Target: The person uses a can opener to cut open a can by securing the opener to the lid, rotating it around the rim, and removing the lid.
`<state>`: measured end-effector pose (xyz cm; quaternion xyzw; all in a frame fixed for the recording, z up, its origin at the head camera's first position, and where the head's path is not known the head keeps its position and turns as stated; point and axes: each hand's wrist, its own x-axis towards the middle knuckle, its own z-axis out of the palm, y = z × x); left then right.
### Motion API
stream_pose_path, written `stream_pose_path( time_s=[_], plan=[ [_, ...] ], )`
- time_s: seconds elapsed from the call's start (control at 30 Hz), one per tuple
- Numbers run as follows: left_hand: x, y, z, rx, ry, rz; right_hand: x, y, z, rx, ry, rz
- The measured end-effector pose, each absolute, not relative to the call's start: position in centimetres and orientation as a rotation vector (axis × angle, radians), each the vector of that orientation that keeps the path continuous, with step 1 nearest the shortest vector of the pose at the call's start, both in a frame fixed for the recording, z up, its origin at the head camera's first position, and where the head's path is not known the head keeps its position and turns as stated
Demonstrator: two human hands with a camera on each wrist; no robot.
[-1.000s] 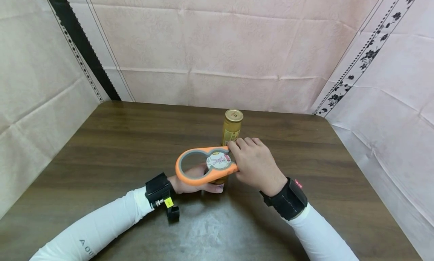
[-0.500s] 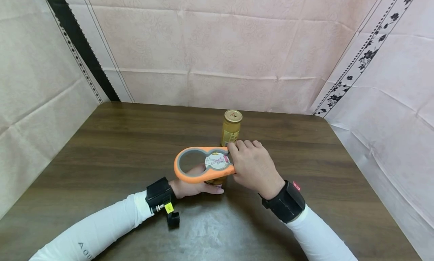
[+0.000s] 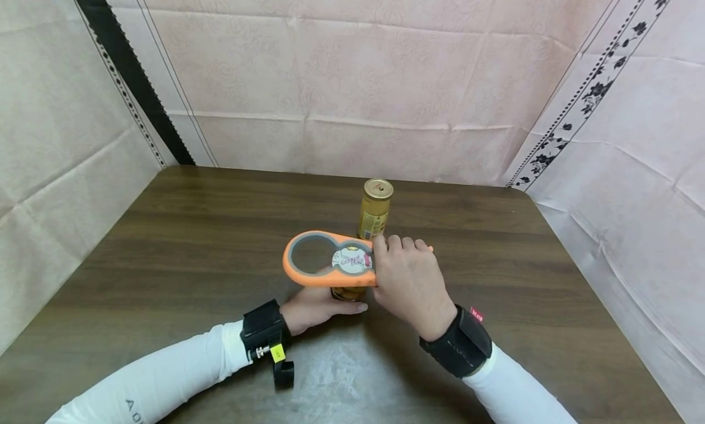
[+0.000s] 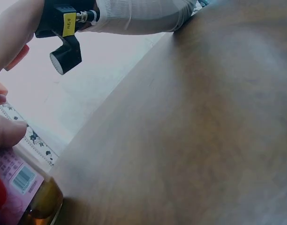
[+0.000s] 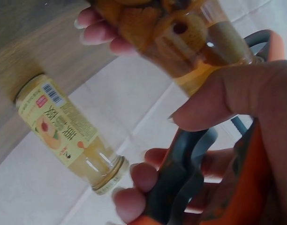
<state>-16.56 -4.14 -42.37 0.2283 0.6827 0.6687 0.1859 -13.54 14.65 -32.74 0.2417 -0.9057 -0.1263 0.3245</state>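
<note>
An orange-and-grey jar opener [image 3: 325, 279] lies flat around the white printed lid [image 3: 352, 260] of a glass jar. My right hand [image 3: 410, 286] grips its two handles, fingers curled over them. Below the opener, my left hand [image 3: 311, 308] holds the jar [image 3: 348, 293] by its body, thumb along the near side. Round brown pieces in liquid show through the glass [image 5: 181, 35] in the right wrist view. The left wrist view catches the jar's pink label [image 4: 17, 185] with a barcode. The lid is hidden in both wrist views.
A second jar [image 3: 374, 219] with a gold lid and yellow peach label stands upright just behind the hands. The brown wooden table [image 3: 220, 228] ends at a pale cloth backdrop [image 3: 352, 93], with cloth along both sides as well.
The jar opener has turned clockwise on the lid: its looped left end swung away from me while my right hand came toward me. My left hand keeps hold of the jar, its wrist slightly lower.
</note>
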Motion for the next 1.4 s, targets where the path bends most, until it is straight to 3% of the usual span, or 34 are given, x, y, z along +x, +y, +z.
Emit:
stream_pose_path(
  time_s=[0.4, 1.4],
  plan=[
    [-15.9, -3.9, -42.4, 0.481, 1.928, 1.919, -12.5, 13.8, -32.7, 0.534, -2.429, -0.289],
    [-15.8, -3.7, -42.5, 0.542, 1.914, 1.958, -11.0, 12.6, -32.6, 0.413, -2.419, -0.429]
  ],
)
